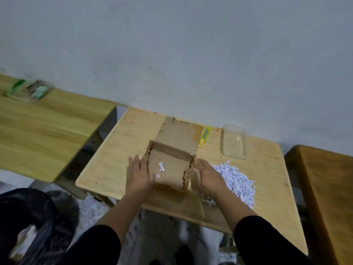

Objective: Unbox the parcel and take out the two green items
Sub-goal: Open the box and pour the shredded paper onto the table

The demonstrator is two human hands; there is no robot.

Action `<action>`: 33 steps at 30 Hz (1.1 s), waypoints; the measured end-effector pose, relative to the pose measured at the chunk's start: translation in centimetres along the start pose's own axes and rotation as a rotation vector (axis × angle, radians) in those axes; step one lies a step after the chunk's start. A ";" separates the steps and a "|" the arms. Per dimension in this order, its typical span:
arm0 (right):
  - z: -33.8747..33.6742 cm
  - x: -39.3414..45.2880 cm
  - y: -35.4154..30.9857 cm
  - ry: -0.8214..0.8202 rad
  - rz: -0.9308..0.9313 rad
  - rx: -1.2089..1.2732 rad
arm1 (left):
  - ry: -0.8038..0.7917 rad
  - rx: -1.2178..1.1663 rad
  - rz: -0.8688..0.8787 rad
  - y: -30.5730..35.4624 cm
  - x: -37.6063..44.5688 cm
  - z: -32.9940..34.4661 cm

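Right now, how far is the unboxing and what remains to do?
Looks nearly finished. The cardboard box is open and holds only a few paper scraps; shredded paper is piled beside it. Blurred green items lie on the left table; their number is unclear. The left hand and right hand touch the box sides.

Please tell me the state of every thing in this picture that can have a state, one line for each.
cardboard box: open, far flap laid flat, nearly empty
left hand: flat against box's left wall
right hand: against box's right wall
shredded paper: heaped on table, right of box
utility knife: lying beside flap
clear plastic container: empty
green items: on left table, blurred
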State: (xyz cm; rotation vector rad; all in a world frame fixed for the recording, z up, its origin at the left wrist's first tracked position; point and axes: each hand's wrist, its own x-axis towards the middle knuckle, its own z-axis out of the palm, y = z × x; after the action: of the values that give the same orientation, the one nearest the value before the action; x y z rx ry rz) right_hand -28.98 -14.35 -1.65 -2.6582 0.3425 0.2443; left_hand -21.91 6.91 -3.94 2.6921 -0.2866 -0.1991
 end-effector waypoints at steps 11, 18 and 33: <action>3.2 7.5 -5.5 -0.193 -0.268 -0.083 | -0.021 -0.241 -0.051 -3.0 0.4 1.6; 6.4 10.0 -6.9 -0.266 -0.246 -0.186 | 0.015 -0.227 -0.088 -3.4 0.6 2.2; 5.3 9.3 -7.1 -0.129 -0.161 0.127 | -0.013 -0.242 -0.074 -4.5 1.0 1.8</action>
State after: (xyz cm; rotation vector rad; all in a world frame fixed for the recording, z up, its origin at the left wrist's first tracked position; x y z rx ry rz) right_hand -18.73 -7.62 -5.54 -2.5139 0.0985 0.3302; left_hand -20.54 9.98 -7.61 2.4635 -0.1557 -0.2565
